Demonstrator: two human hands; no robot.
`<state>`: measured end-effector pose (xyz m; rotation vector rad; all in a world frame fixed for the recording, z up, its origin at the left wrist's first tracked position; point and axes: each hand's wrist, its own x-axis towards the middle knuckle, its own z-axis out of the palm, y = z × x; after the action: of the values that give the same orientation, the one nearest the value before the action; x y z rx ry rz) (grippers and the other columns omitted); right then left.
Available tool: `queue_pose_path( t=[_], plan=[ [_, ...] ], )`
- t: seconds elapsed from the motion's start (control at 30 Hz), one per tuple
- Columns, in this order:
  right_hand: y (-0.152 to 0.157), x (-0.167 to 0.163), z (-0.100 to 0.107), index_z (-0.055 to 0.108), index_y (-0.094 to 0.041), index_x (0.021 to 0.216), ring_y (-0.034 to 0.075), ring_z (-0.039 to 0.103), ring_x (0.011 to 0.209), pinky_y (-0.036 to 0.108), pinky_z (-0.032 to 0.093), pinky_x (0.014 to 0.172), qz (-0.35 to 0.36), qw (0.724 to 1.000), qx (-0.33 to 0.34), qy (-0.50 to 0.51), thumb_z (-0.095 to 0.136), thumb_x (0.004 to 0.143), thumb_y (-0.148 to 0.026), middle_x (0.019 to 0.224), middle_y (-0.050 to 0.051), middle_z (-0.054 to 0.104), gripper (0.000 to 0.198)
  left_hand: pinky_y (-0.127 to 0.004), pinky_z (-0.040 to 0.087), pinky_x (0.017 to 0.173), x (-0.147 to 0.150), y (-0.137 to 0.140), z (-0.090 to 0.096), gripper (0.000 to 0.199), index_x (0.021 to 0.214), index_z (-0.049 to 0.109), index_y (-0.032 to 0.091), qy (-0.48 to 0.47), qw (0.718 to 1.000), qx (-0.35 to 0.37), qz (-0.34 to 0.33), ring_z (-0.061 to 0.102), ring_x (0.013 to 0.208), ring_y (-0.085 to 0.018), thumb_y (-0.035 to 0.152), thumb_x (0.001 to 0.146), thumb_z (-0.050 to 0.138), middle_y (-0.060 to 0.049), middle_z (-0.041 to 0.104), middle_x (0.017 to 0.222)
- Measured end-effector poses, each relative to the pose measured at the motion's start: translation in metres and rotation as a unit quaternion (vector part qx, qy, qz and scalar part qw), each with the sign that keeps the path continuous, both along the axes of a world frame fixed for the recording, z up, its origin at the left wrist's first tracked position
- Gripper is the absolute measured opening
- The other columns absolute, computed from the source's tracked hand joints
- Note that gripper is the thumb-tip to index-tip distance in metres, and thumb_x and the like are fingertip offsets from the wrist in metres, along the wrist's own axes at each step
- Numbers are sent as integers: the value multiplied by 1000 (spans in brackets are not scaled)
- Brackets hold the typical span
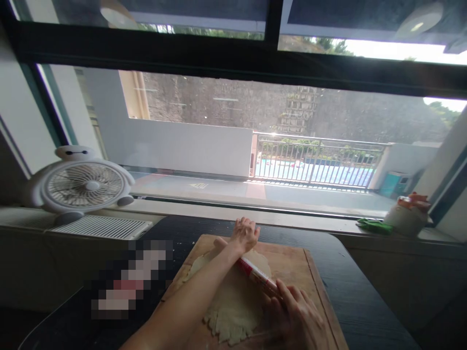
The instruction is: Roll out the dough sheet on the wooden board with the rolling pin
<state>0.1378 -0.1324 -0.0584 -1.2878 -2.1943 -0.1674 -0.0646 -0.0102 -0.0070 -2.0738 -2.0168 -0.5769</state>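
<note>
A sheet of pale dough (237,306) with ragged edges lies spread on a wooden board (292,257). Slantwise across the dough runs a rolling pin (257,274) with a red printed wrapper along its middle. My left hand (246,236) is closed over the far part of the pin, its wrist and forearm crossing above the dough. At the near end, my right hand (301,308) has its fingers and thumb around the pin, partly hiding that end. The dough under my left forearm is hidden.
The board rests on a dark table (357,282). A blurred-out patch (127,282) covers something on the table's left. A white character-shaped fan (91,184) stands at the left by the window. On the sill at right are a green cloth-like item (374,225) and a pale rounded object (406,218).
</note>
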Motion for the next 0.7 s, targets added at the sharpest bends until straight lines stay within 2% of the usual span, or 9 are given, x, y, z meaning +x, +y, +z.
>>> queue_pose_path(
  t=[0.13, 0.23, 0.33, 0.43, 0.53, 0.7],
  plan=[
    [0, -3, -5, 51, -29, 115, 17, 56, 78, 26, 43, 66, -1, 999, 30, -19, 48, 82, -28, 88, 0, 62, 34, -39, 32, 92, -8, -29, 11, 43, 85, 59, 18, -7, 1000, 24, 3, 47, 99, -22, 36, 90, 20, -9, 59, 95],
    [0, -2, -8, 50, -31, 116, 17, 55, 74, 26, 42, 62, 21, 998, 47, -41, 50, 79, -24, 84, 0, 62, 38, -37, 34, 91, -14, -59, 9, 43, 82, 61, 21, -5, 1000, 22, 0, 49, 97, -20, 35, 90, 21, -5, 62, 91],
    [-3, 0, -7, 51, -31, 116, 18, 55, 75, 25, 42, 63, 28, 998, 33, -41, 49, 79, -22, 85, 0, 62, 38, -40, 26, 100, -22, -89, -1, 40, 97, 61, 26, 10, 999, 20, -25, 43, 112, -21, 38, 89, 24, -2, 60, 108],
    [-8, -1, -1, 52, -30, 114, 17, 55, 77, 25, 42, 65, 31, 999, 20, -19, 48, 80, -25, 87, 1, 62, 34, -42, 18, 106, -29, -105, -10, 43, 118, 51, 30, 26, 998, -4, -50, 30, 126, -23, 45, 88, 24, 1, 47, 130],
    [-11, -3, 5, 52, -29, 114, 17, 55, 81, 25, 42, 69, 31, 999, 6, 6, 49, 81, -28, 90, 1, 61, 33, -43, 17, 106, -29, -100, -12, 47, 123, 47, 29, 30, 997, -37, -52, 27, 128, -23, 48, 88, 21, 0, 42, 134],
    [-4, -2, 6, 55, -26, 109, 17, 54, 81, 27, 40, 70, 7, 998, 28, 63, 43, 85, -37, 90, 2, 61, 29, -48, 22, 102, -17, -57, -8, 48, 114, 54, 26, 11, 995, -80, -54, 33, 123, -26, 48, 87, 22, -4, 53, 124]
  ],
)
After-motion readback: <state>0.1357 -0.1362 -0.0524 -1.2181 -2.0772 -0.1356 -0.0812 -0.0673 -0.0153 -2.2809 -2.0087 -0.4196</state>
